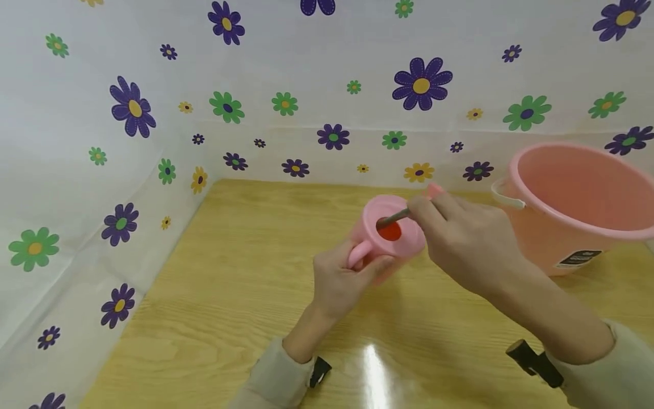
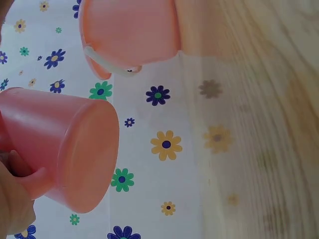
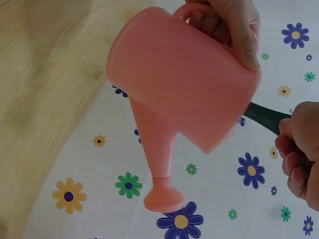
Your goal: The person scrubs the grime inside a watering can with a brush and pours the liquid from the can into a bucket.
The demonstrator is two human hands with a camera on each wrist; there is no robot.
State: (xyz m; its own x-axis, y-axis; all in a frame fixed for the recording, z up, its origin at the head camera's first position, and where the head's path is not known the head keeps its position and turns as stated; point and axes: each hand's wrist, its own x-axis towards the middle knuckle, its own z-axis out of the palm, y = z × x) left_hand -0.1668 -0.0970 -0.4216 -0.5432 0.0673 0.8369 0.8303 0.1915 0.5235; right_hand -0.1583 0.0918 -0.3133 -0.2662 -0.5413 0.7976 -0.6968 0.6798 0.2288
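A pink watering can (image 1: 411, 245) is held tilted above the table by my left hand (image 1: 334, 284), which grips its handle with the thumb lying along the body. My right hand (image 1: 467, 247) holds a dark green stick-like handle (image 3: 265, 117) whose far end goes in through the round opening in the can's top. What sits on that end is hidden inside, so I cannot tell what tool it is. In the right wrist view the spout (image 3: 154, 144) points down to a flared rose (image 3: 163, 197). The left wrist view shows the can's flat base (image 2: 92, 157).
A large pink bucket (image 1: 536, 244) with a white carrying handle (image 1: 508, 196) and a dark label stands at the right, beyond my right forearm. The wooden table (image 1: 230, 272) meets a white flower-printed sheet (image 1: 286, 57) at the back and left.
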